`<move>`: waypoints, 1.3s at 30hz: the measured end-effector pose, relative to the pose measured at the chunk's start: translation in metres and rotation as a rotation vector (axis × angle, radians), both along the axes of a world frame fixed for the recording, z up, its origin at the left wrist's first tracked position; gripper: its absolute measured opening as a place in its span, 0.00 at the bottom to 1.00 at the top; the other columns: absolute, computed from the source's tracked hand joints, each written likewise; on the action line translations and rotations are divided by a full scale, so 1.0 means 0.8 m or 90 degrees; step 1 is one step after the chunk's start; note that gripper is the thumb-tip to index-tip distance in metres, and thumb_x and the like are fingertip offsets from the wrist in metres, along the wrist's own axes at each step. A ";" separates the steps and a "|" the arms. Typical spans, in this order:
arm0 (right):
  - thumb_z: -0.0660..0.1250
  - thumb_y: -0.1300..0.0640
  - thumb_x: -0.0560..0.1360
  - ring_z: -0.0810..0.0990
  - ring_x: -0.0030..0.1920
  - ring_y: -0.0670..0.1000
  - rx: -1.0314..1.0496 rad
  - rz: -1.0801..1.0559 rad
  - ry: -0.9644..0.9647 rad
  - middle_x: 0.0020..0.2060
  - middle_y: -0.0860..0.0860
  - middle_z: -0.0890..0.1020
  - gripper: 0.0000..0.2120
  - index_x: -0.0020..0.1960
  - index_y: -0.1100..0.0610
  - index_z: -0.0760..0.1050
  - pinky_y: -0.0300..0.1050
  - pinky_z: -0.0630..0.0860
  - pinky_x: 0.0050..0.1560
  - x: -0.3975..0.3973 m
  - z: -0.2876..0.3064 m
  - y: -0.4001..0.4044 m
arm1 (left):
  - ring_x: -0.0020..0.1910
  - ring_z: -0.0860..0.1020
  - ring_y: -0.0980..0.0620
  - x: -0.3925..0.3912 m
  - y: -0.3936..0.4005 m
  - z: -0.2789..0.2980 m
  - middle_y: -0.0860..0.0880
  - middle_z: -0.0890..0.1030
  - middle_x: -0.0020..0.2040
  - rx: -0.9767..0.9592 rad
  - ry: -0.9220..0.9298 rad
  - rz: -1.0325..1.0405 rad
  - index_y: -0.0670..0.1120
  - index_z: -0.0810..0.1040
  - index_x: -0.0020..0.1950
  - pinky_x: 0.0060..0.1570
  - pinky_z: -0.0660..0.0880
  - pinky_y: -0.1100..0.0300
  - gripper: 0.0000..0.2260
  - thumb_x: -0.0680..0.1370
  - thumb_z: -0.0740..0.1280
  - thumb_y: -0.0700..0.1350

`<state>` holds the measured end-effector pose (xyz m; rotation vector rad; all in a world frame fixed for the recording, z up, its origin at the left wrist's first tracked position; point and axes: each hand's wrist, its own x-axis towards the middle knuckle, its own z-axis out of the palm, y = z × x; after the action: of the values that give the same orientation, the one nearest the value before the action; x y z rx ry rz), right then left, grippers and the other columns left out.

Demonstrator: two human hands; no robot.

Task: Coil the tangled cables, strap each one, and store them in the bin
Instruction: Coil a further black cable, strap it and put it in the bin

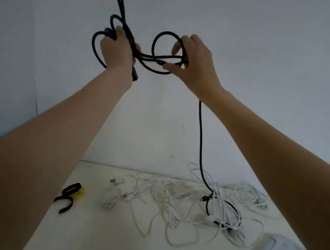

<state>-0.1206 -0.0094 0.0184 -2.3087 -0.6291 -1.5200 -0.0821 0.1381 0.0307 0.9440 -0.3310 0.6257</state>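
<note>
left hand [115, 48]: clamps gathered black cable [162, 59] loops, held high so slack hangs free
right hand [194, 61]: pinches next loop
tail: in white cables [161, 193], table [93, 234] far-right edge
straps [69, 195]: left edge

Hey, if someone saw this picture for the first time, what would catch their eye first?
Most striking is the black cable, looped in mid-air between the raised left hand and right hand, which both grip it. One strand hangs down to a heap of tangled white cables on the table. Black straps lie at the table's left.
</note>
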 end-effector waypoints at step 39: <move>0.65 0.67 0.75 0.75 0.54 0.49 -0.078 -0.018 1.099 0.45 0.47 0.80 0.18 0.64 0.60 0.74 0.38 0.74 0.51 -0.046 -0.197 -0.056 | 0.20 0.65 0.56 0.044 -0.020 -0.179 0.45 0.77 0.26 0.292 0.400 -0.076 0.42 0.65 0.39 0.18 0.59 0.68 0.09 0.79 0.54 0.35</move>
<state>-0.1572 -0.0542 -0.1395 -2.5915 -0.1237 0.7697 -0.0471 0.1220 -0.1129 1.4913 0.0398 0.1161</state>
